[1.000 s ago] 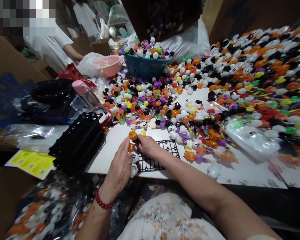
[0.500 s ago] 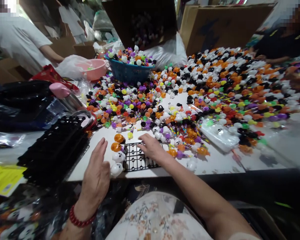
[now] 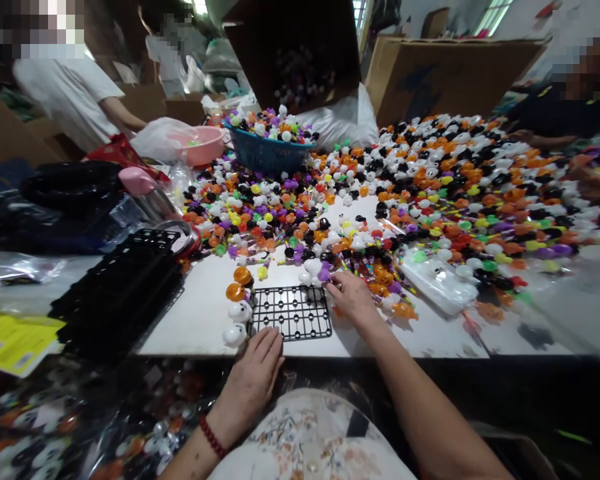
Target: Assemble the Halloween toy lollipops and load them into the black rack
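A black plastic grid tray point(image 3: 289, 313) lies flat near the table's front edge. Along its left side stand two orange pumpkin heads point(image 3: 236, 292) and two white ghost heads point(image 3: 235, 335). My left hand point(image 3: 260, 363) is open, its fingers stretched out flat over the tray's front edge. At the tray's far right corner, my right hand point(image 3: 353, 300) has its fingertips closed on a small purple plastic figure point(image 3: 325, 271). White figures point(image 3: 310, 272) sit right beside that one. A yellow-headed piece point(image 3: 263, 273) lies just behind the tray.
Mixed small plastic figures point(image 3: 430, 173) are heaped across the table's back and right. A blue basket point(image 3: 267, 152) full of them stands behind. Stacked black trays point(image 3: 115, 293) lie at left; a clear plastic packet point(image 3: 437, 283) lies at right. Co-workers point(image 3: 75, 97) are at the far sides.
My left hand has come right and down onto the tray's front edge. My right hand has moved off the tray to the right, onto the purple figure. The view has shifted slightly.
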